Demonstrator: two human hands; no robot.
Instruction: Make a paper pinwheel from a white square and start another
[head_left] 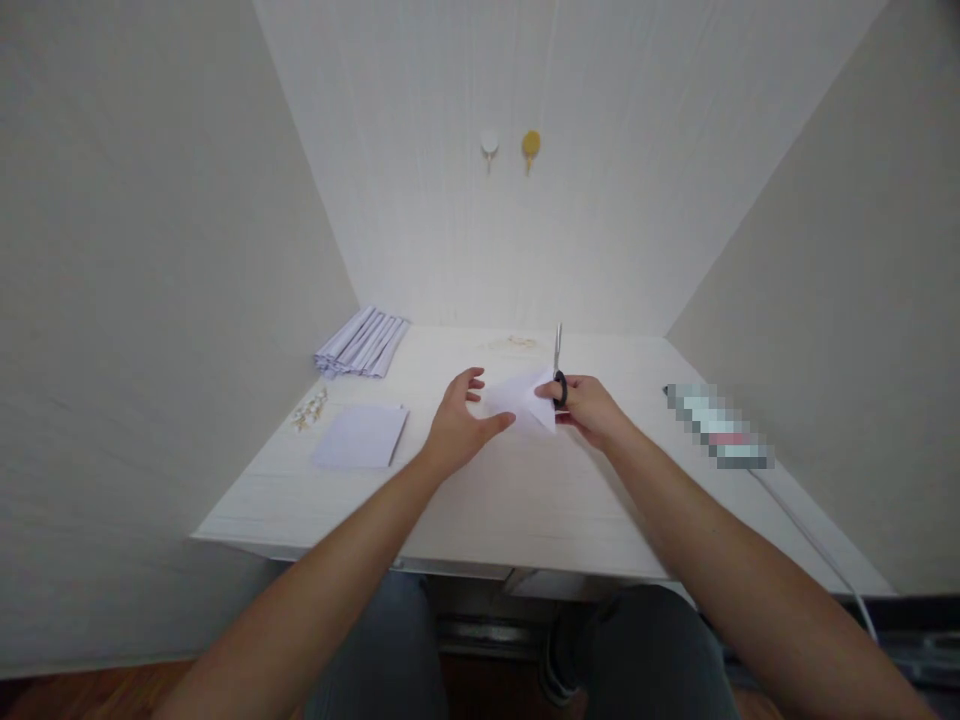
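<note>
My right hand (589, 407) is closed around the black handles of a pair of scissors (558, 362), whose blades point up and away from me. A folded white piece of paper (521, 397) lies between my two hands, above the white desk (525, 490). My left hand (459, 425) is beside the paper's left edge with its fingers spread apart, thumb touching or close under the paper. I cannot tell whether the right hand's fingers also pinch the paper's right corner.
A stack of folded white papers (362, 343) lies at the desk's back left. A flat white sheet (361, 436) and small pale scraps (310, 409) lie left of my hands. A blurred-out object (716, 426) with a cable sits at the right. Two wall hooks (510, 146) hang above.
</note>
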